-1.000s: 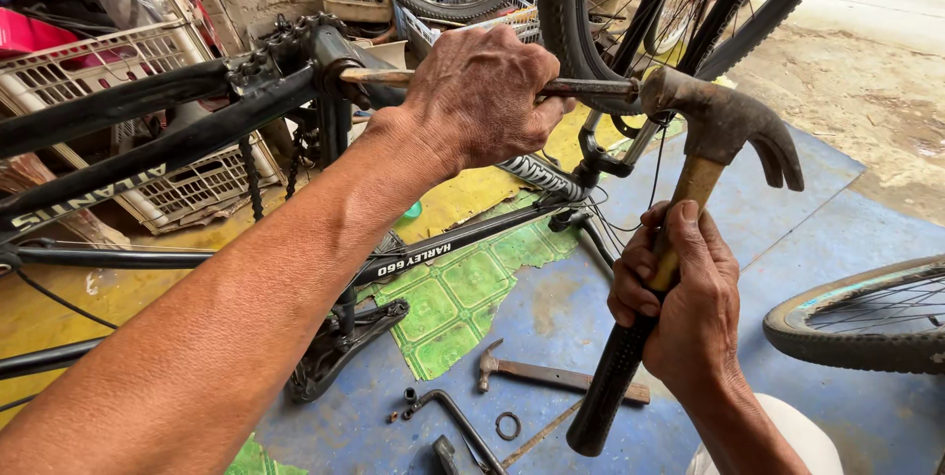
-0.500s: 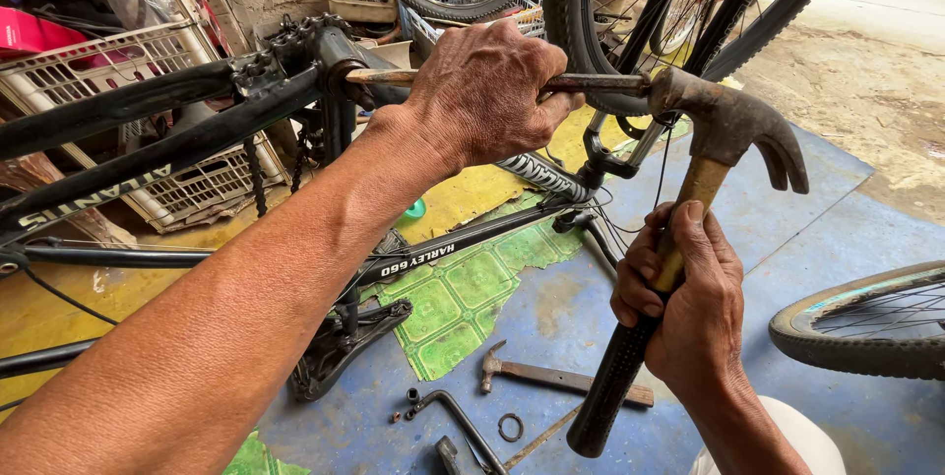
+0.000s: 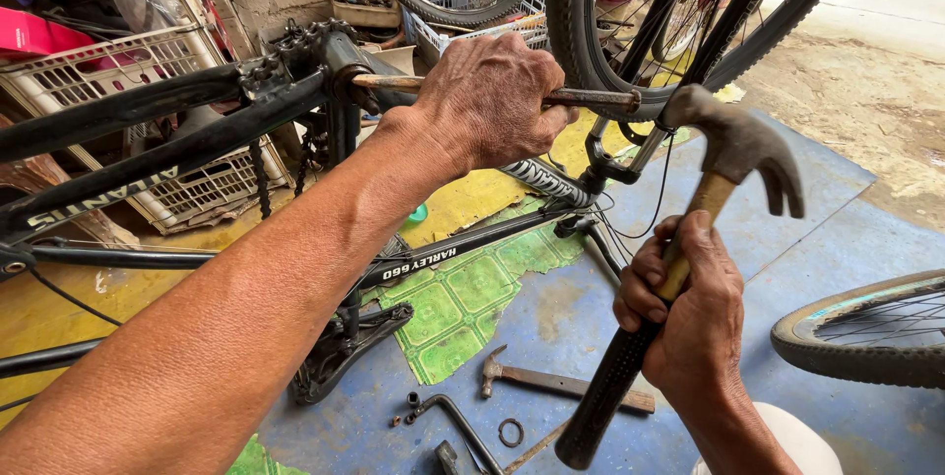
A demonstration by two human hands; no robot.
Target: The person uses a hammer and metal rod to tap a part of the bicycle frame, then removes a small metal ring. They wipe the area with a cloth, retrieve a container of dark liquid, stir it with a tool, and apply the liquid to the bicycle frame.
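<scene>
Left hand (image 3: 492,101) wrapped around rusty rod (image 3: 591,98) lying level against bike frame (image 3: 167,155) — right hand (image 3: 694,313) clenched on claw hammer (image 3: 733,145), head just right of rod's free end.

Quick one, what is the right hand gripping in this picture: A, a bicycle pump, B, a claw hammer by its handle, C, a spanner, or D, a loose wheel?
B: the right hand wraps the handle of a claw hammer, its head beside the end of the rusty metal rod that the left hand holds against the upturned bicycle frame.
</scene>
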